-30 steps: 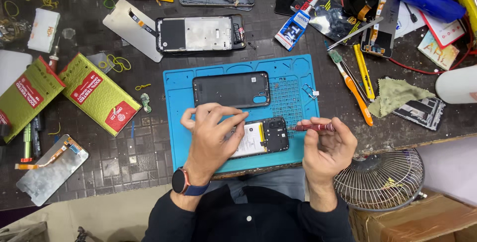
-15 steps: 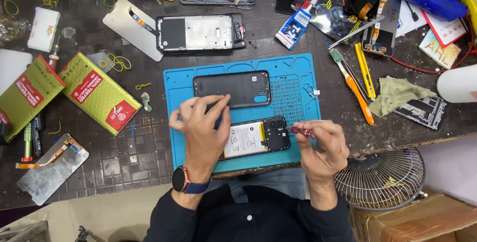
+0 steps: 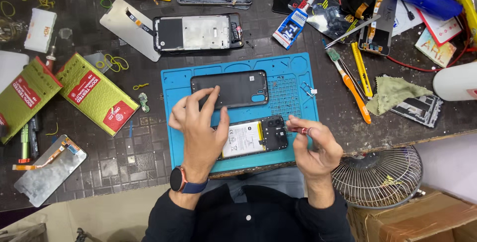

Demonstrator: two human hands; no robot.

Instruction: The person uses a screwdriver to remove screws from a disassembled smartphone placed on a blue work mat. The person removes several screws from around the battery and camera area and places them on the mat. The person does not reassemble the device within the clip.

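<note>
An opened phone [image 3: 256,138] with its white battery and black camera block showing lies on the blue repair mat [image 3: 293,73]. My left hand [image 3: 198,130] rests over the phone's left end, thumb against it, with its fingers lifted toward the black back cover [image 3: 229,89] lying just above. My right hand [image 3: 313,145] is at the phone's right end and pinches a small red-handled screwdriver [image 3: 299,130], its tip pointing at the camera block. A watch sits on my left wrist.
A second stripped phone frame [image 3: 198,32] lies above the mat. Screwdrivers [image 3: 350,80] and a green cloth [image 3: 395,93] sit to the right, green padded envelopes [image 3: 97,93] and a loose screen [image 3: 47,170] to the left. A small fan [image 3: 380,175] stands below the table's edge.
My left hand has slid left and down off the phone's middle, fingers now raised near the back cover. My right hand has drawn the screwdriver closer to the camera block.
</note>
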